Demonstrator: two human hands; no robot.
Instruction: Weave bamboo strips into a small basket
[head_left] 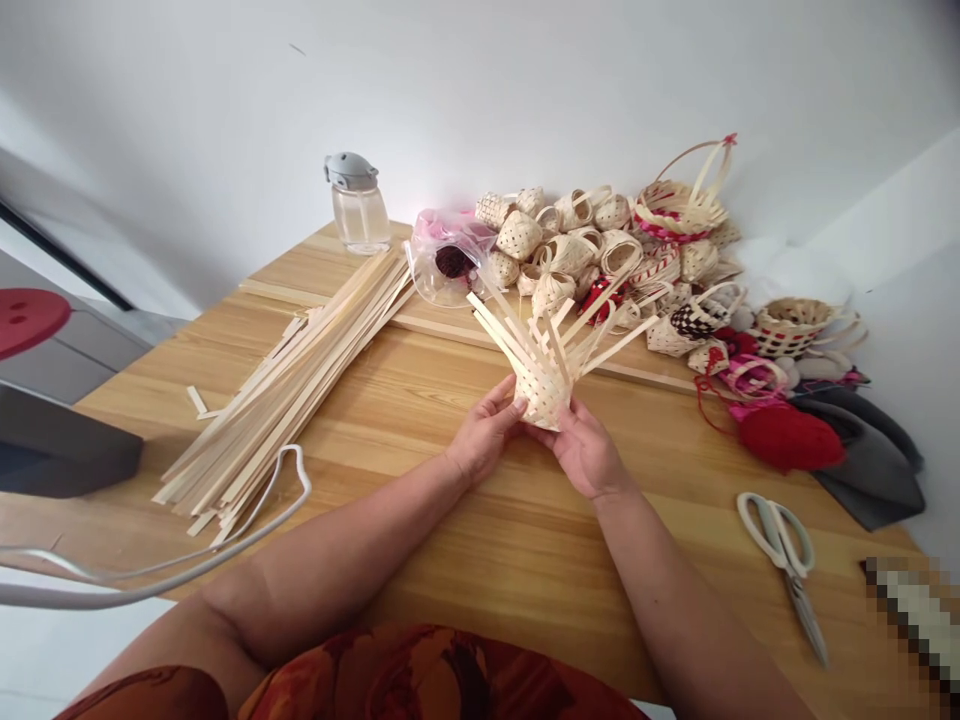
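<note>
Garment: an orange-and-red patterned garment was worn at the bottom of the view, with both bare forearms extended from it over the table.

Left hand: the left hand was held against the woven base of the work, its fingers kept close together and curled around the near side.

Right hand: the right hand was pressed to the opposite side of the base, its fingers kept together and clamped on the weave.

Held work: a half-woven bamboo basket was gripped between both hands above the table, with its loose strips splayed upward and outward.

Table: a wooden table was spread beneath the hands.

Left of the hands: a white cord was looped over the near-left corner, and a long bundle of bamboo strips was laid beyond it.

Right of the hands: a pair of white-handled scissors was placed near the table edge, beside a pixelated object that could not be identified.

Far right: a red yarn ball was set against a grey cloth.

Far edge: a pile of finished small woven baskets was heaped behind a long wooden lath, next to a clear plastic bag and a glass bottle with a grey lid.
</note>
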